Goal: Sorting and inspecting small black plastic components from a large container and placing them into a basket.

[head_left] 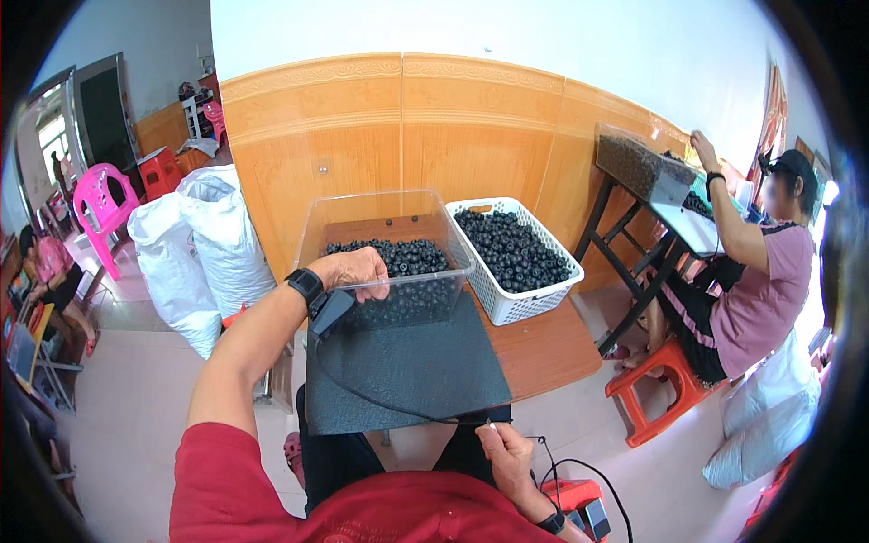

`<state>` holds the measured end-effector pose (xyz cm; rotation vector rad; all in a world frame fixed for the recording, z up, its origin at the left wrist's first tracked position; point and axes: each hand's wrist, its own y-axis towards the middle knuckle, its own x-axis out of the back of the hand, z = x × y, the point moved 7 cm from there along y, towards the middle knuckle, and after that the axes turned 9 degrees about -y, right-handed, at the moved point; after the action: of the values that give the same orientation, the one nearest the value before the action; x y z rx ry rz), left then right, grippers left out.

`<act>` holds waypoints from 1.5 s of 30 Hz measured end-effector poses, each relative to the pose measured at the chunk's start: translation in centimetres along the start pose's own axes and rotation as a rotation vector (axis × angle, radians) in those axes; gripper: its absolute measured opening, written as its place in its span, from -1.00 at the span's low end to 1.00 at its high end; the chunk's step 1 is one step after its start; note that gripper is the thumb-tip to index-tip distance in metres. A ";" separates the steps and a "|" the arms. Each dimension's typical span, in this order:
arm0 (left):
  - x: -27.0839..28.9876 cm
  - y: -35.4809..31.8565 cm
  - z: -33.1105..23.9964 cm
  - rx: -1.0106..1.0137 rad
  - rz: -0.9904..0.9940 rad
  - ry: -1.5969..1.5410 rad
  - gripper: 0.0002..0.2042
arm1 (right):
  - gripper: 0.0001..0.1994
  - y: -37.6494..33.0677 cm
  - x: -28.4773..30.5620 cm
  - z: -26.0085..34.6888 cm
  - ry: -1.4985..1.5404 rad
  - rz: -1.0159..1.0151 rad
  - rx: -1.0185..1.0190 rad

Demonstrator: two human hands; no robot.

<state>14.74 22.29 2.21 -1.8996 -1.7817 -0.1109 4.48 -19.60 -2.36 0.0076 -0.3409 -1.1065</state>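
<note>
Tabletop (pixel 548 357) — clear bin (pixel 433 275), mouth up

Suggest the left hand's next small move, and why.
I'd probably dip the left hand among the dark round pieces: it's at the clear bin's front rim, close to them, while the right hand seems to pinch a small pale thing near the dark mat.

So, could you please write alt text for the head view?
A person's left hand is at the near rim of a clear bin of dark round pieces, beside a white basket holding more; the right hand is near a dark mat. At right, another person sits at a table.
</note>
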 end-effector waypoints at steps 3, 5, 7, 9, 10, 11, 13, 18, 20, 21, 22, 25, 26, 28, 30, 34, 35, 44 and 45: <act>0.8 -0.2 0.3 -0.046 -0.048 -0.035 -0.90 | -0.77 0.2 -0.3 0.0 0.021 0.019 -0.036; 0.9 -0.8 -0.9 -0.128 -0.093 -0.032 -0.90 | -0.76 0.2 -0.6 -0.3 0.035 0.029 -0.054; 1.2 -2.1 -2.1 -0.213 -0.183 -0.052 -0.91 | -0.76 0.4 -0.8 0.4 0.018 0.028 -0.050; 1.6 -4.6 -3.5 -0.337 -0.302 -0.131 -0.91 | -0.76 0.7 -1.0 0.6 -0.015 0.016 -0.042; 1.6 -6.1 -4.1 -0.396 -0.337 -0.173 -0.91 | -0.76 0.8 -1.1 0.6 -0.019 0.014 -0.047; 1.6 -7.4 -4.7 -0.458 -0.368 -0.214 -0.90 | -0.76 1.0 -1.2 0.5 -0.024 0.010 -0.052; -0.8 -11.3 -6.7 -0.516 -0.369 -0.357 -0.88 | -0.75 1.5 -1.1 0.7 -0.022 0.010 -0.075; -9.3 -15.7 -5.5 -0.503 -0.223 -0.743 -0.81 | -0.71 2.9 -0.9 2.8 -0.072 0.006 -0.005; -12.4 -16.4 -4.2 -0.459 -0.209 -0.862 -0.79 | -0.71 3.2 -1.1 4.3 -0.107 -0.013 0.074; -13.9 -16.5 -3.7 -0.445 -0.186 -0.941 -0.78 | -0.72 3.3 -1.2 4.9 -0.127 -0.017 0.103; -14.8 -16.9 -2.9 -0.419 -0.195 -1.014 -0.77 | -0.72 3.9 -1.8 5.2 -0.129 0.007 0.135; -16.5 -16.7 -1.9 -0.415 -0.217 -1.131 -0.78 | -0.75 4.9 -3.1 5.9 -0.194 0.073 0.181; -17.1 -16.4 -1.7 -0.429 -0.202 -1.166 -0.77 | -0.75 5.1 -3.4 6.4 -0.240 0.081 0.221; -18.0 -16.1 -1.2 -0.423 -0.189 -1.222 -0.76 | -0.79 5.3 -4.1 7.4 -0.291 0.115 0.268; -18.6 -15.8 -1.0 -0.422 -0.173 -1.260 -0.75 | -0.84 5.6 -4.8 8.3 -0.300 0.145 0.295; -19.2 -15.0 -0.7 -0.411 -0.138 -1.296 -0.74 | -0.83 6.0 -5.7 9.8 -0.359 0.111 0.453; -19.3 -14.8 -0.7 -0.407 -0.137 -1.300 -0.74 | -0.82 6.2 -5.9 9.9 -0.373 0.118 0.455; -20.7 -13.0 -2.6 -0.455 -0.113 -1.241 -0.79 | -0.84 6.7 -6.0 8.2 -0.087 0.123 0.197; -20.7 -12.8 -2.9 -0.471 -0.104 -1.205 -0.80 | -0.84 6.7 -5.9 7.8 -0.041 0.116 0.164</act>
<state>0.76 2.25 0.36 -2.4278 -2.7856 0.8146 5.86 -10.10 4.61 0.1092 -0.4622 -0.9624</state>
